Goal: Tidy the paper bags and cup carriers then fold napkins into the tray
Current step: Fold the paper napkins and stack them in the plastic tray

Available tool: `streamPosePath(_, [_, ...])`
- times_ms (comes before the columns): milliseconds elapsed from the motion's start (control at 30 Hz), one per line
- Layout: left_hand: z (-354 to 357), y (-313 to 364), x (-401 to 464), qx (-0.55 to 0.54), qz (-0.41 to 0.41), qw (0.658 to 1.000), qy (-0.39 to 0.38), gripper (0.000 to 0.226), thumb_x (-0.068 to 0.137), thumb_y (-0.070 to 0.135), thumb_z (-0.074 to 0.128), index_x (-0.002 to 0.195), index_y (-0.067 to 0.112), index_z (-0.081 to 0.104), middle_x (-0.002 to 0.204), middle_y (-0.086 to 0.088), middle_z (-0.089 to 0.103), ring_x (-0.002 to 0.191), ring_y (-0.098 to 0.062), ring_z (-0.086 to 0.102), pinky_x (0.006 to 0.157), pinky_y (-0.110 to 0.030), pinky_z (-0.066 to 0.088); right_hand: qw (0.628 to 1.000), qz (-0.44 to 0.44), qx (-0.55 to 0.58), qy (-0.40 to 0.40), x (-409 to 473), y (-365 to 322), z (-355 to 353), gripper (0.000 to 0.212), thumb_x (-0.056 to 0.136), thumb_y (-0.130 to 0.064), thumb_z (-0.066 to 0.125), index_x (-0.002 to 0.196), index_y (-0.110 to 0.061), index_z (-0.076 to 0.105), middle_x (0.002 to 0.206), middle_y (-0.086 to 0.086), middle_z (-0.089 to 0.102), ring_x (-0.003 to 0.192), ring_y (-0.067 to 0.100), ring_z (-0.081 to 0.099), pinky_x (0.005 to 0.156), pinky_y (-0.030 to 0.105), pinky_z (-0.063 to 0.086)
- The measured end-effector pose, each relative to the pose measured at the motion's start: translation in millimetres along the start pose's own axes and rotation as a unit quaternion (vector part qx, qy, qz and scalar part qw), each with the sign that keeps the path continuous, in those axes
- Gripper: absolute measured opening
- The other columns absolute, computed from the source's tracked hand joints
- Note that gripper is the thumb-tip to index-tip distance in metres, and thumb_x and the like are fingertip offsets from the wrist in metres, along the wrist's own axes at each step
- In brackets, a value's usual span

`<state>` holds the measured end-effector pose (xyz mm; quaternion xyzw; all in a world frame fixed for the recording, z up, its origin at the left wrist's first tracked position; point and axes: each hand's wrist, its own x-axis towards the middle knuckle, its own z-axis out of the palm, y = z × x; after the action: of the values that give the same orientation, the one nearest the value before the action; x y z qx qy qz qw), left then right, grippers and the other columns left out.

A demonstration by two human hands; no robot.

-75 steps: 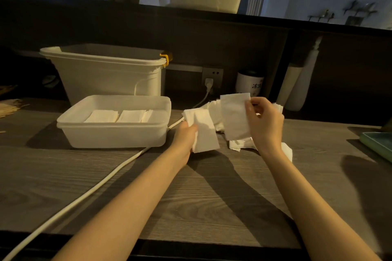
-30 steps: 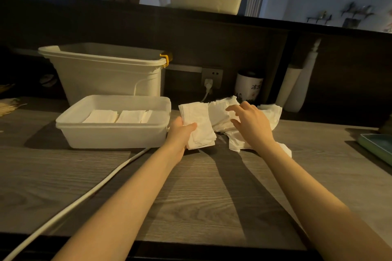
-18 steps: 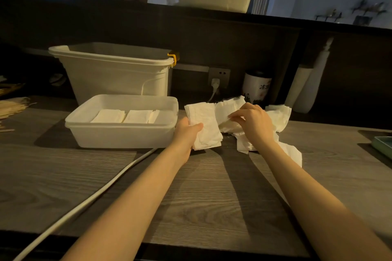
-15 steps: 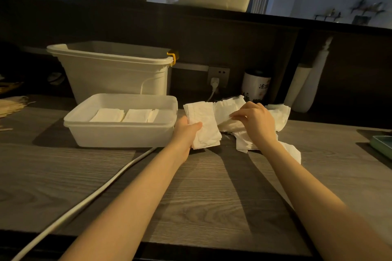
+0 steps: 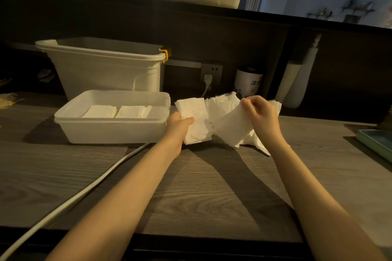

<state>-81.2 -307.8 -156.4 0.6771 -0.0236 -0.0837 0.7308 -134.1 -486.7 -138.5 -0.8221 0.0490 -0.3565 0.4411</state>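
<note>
**Soft white napkins over grey woodgrain**

The left hand [image 5: 179,126] grips a small stack of napkins [image 5: 194,121], thumb curled over the thin, slightly crinkled sheets. The right hand [image 5: 262,115] pinches one limp square napkin [image 5: 231,128] by its upper corner with bent fingers [image 5: 247,104], above a loose pile [image 5: 224,101] on the matte tabletop [image 5: 201,186]. Just left sits the translucent, round-cornered plastic tray [image 5: 110,129], folded napkins [image 5: 118,111] lying flat inside. A smooth white cable [image 5: 84,194] curves past it.
</note>
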Motion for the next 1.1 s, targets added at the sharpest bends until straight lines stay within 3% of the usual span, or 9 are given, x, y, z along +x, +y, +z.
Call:
streamPosePath(167, [-2, 1, -2, 0.047, 0.013, 0.999, -0.001, 0.041, 0.095, 0.011, 0.049, 0.135, 0.012, 0.041, 0.134, -0.008, 0.049, 0.119, -0.026, 0.049, 0.092, -0.039, 0.047, 0.995, 0.024, 0.091, -0.022, -1, -9, -9, 0.011, 0.092, -0.022, 0.059, 0.084, -0.021, 0.067, 0.081, -0.009, 0.065, 0.077, 0.006, 0.058, 0.071, 0.027, 0.049])
streamPosePath(267, [-1, 4, -5, 0.153, 0.042, 0.987, -0.005, 0.037, 0.096, 0.014, 0.047, 0.132, 0.010, 0.043, 0.133, -0.008, 0.048, 0.117, -0.023, 0.046, 0.086, -0.032, 0.039, 0.978, 0.056, 0.168, -0.107, -5, -20, -18, 0.013, 0.092, -0.020, 0.057, 0.084, -0.020, 0.067, 0.076, -0.013, 0.067, 0.071, 0.005, 0.062, 0.063, 0.021, 0.051])
streamPosePath(367, [2, 8, -12, 0.166, 0.027, 0.984, -0.065, 0.034, 0.095, 0.017, 0.047, 0.130, 0.014, 0.046, 0.128, -0.008, 0.050, 0.112, -0.023, 0.047, 0.085, -0.033, 0.037, 0.956, 0.086, 0.172, -0.222, -12, -27, -20, 0.014, 0.091, -0.020, 0.056, 0.083, -0.019, 0.067, 0.072, -0.014, 0.068, 0.065, 0.001, 0.063, 0.056, 0.016, 0.049])
streamPosePath(433, [4, 10, -20, 0.153, 0.002, 0.980, -0.127, 0.015, 0.095, 0.022, 0.047, 0.110, 0.022, 0.052, 0.113, -0.002, 0.055, 0.099, -0.018, 0.051, 0.081, -0.032, 0.040, 0.956, 0.081, 0.139, -0.245, -16, -30, -14, 0.011, 0.089, -0.022, 0.059, 0.083, -0.021, 0.068, 0.078, -0.012, 0.070, 0.071, 0.003, 0.065, 0.061, 0.018, 0.050])
streamPosePath(500, [7, 11, -27, 0.133, -0.016, 0.973, -0.190, 0.005, 0.096, 0.026, 0.047, 0.095, 0.025, 0.052, 0.097, 0.003, 0.058, 0.089, -0.014, 0.054, 0.073, -0.028, 0.043, 0.967, 0.054, 0.089, -0.231, -17, -30, -7, 0.010, 0.089, -0.024, 0.061, 0.083, -0.025, 0.069, 0.086, -0.008, 0.069, 0.080, 0.007, 0.064, 0.070, 0.021, 0.051])
streamPosePath(733, [15, 10, -31, 0.039, -0.074, 0.956, -0.281, 0.028, 0.098, 0.044, 0.035, 0.110, 0.027, 0.053, 0.099, 0.000, 0.065, 0.097, -0.016, 0.062, 0.082, -0.030, 0.050, 0.987, -0.035, -0.089, -0.126, -14, -19, 12, 0.011, 0.090, -0.026, 0.060, 0.096, -0.021, 0.068, 0.091, -0.010, 0.062, 0.084, 0.004, 0.055, 0.072, 0.012, 0.040])
streamPosePath(833, [13, 9, -32, 0.093, -0.042, 0.954, -0.281, 0.022, 0.095, 0.025, 0.049, 0.115, 0.016, 0.053, 0.100, 0.002, 0.063, 0.093, -0.011, 0.060, 0.080, -0.026, 0.050, 0.986, -0.051, -0.118, -0.107, -14, -20, 16, 0.018, 0.092, -0.027, 0.057, 0.106, -0.020, 0.066, 0.096, -0.011, 0.059, 0.081, -0.002, 0.051, 0.068, 0.005, 0.035])
streamPosePath(1000, [13, 7, -25, 0.044, -0.057, 0.976, -0.205, 0.032, 0.095, 0.019, 0.049, 0.127, 0.014, 0.048, 0.105, -0.002, 0.061, 0.099, -0.018, 0.059, 0.080, -0.032, 0.050, 0.998, 0.055, -0.033, -0.027, -16, -22, 16, 0.036, 0.095, -0.032, 0.051, 0.127, -0.015, 0.051, 0.112, -0.003, 0.054, 0.093, 0.007, 0.052, 0.073, 0.013, 0.043])
streamPosePath(1100, [11, 7, -20, -0.043, -0.093, 0.984, -0.144, 0.037, 0.096, 0.020, 0.048, 0.133, 0.013, 0.044, 0.109, -0.005, 0.061, 0.098, -0.021, 0.059, 0.075, -0.034, 0.052, 0.982, 0.153, 0.044, -0.099, -20, -22, 18, 0.044, 0.099, -0.035, 0.041, 0.138, -0.013, 0.041, 0.136, 0.006, 0.048, 0.112, 0.016, 0.051, 0.089, 0.027, 0.044])
